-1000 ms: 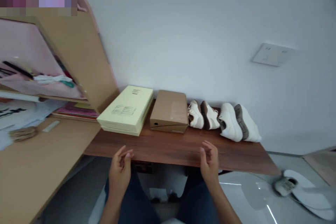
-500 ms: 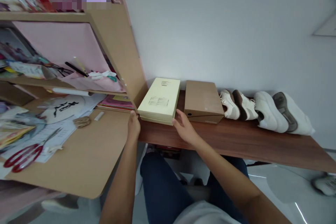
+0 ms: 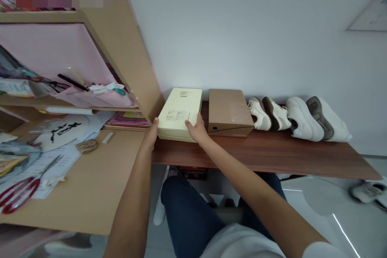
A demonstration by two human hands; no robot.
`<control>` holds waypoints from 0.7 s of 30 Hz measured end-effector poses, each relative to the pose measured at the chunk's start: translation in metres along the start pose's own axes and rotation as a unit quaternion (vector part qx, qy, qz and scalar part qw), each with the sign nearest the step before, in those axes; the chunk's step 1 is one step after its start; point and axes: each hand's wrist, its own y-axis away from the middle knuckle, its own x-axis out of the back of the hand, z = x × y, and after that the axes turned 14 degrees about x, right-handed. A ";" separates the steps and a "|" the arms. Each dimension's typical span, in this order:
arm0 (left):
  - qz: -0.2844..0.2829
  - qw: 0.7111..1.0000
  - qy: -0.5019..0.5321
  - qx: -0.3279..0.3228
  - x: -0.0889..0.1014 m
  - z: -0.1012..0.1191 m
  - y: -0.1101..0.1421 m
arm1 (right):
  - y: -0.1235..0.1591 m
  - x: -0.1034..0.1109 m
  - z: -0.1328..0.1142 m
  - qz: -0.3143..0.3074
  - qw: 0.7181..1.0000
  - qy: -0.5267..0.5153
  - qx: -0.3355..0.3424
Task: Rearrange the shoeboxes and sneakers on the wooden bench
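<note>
A pale yellow shoebox (image 3: pixel 180 111) lies on the dark wooden bench (image 3: pixel 263 153), against the side of a light wood shelf unit. My left hand (image 3: pixel 151 134) grips the box's near left corner. My right hand (image 3: pixel 196 129) grips its near right corner, thumb on the lid. A brown cardboard shoebox (image 3: pixel 229 112) stands just right of the yellow one, close to my right hand.
Two pairs of white sneakers (image 3: pixel 268 113) (image 3: pixel 317 119) line the bench toward the right. The light desk (image 3: pixel 81 177) at left carries papers, red scissors (image 3: pixel 16 195), twine (image 3: pixel 86 146) and a fan. Another white shoe (image 3: pixel 367 192) lies on the glossy floor at right.
Both hands rose from in front of the bench and reached to the yellow box; they now hold its near corners. The view has swung left.
</note>
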 end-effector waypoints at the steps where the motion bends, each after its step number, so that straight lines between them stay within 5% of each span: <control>1: -0.004 1.000 -0.002 0.005 0.000 0.000 0.001 | -0.001 -0.001 0.003 0.003 1.000 -0.005 -0.003; 11: -0.004 1.000 -0.019 -0.025 -0.009 -0.003 0.015 | -0.002 -0.002 0.019 -0.001 0.999 -0.032 0.010; 17: 0.016 0.999 0.010 0.051 -0.023 0.011 0.032 | 0.004 0.006 0.020 -0.008 0.997 -0.065 0.040; 21: 0.047 0.998 0.042 -0.001 -0.031 0.023 0.041 | 0.006 0.009 0.022 -0.019 0.996 -0.076 0.043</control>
